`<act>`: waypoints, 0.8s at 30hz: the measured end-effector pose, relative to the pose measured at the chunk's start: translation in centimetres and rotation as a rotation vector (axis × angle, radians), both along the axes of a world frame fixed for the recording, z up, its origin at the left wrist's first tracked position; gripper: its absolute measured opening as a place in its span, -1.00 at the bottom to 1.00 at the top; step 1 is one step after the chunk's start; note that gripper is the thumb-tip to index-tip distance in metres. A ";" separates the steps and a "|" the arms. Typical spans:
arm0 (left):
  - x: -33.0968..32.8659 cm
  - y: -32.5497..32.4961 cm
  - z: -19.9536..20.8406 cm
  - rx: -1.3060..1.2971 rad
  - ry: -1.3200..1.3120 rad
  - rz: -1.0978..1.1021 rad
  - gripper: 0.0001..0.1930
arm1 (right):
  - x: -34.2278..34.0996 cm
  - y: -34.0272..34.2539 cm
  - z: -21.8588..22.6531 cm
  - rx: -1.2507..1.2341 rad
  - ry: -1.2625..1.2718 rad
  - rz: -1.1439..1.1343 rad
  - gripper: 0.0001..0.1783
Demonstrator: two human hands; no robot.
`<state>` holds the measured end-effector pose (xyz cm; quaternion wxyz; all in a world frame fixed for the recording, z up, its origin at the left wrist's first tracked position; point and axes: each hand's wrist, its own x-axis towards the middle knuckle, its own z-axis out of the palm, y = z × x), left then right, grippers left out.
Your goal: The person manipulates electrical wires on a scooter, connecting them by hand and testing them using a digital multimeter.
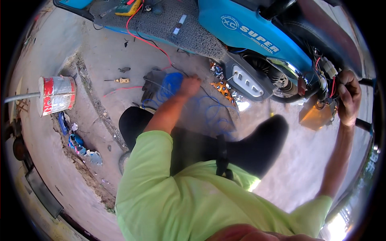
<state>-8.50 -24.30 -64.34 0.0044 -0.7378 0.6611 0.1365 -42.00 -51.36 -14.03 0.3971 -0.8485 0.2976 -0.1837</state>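
My left hand [190, 85] is low over the ground beside a loose coil of blue wire [172, 83]. Its fingers are curled in; a thin black test lead [179, 70] runs up to them, but what they hold is hidden. Far to the right, my right hand [349, 98] is closed on thin wires at a bundle [321, 76] with red strands and a pale connector [330, 68]. Just below the bundle hangs a gold-coloured metal box [316, 115]. Both the bundle and the box are at the rear of a blue electric scooter [249, 30].
A yellow multimeter [128, 7] rests on the scooter's grey footboard [161, 20]. Dark gloves [152, 82] and a screwdriver [122, 80] lie on the concrete. At left stand a red-and-white can with a rod [58, 95] and a broken gutter with litter [82, 148]. An orange patterned piece [223, 90] lies under the scooter.
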 end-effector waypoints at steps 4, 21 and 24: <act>-0.7 -1.2 -0.5 -0.106 0.103 -0.008 -0.83 | -0.9 1.0 0.2 -0.037 -0.033 -0.044 -0.69; 6.2 -0.1 24.4 0.219 1.280 0.317 -0.87 | 0.8 2.6 2.9 0.099 -0.098 0.047 -0.77; 6.7 2.3 29.1 -0.151 1.480 0.305 -0.84 | 0.8 2.6 2.7 0.122 -0.171 0.029 -0.75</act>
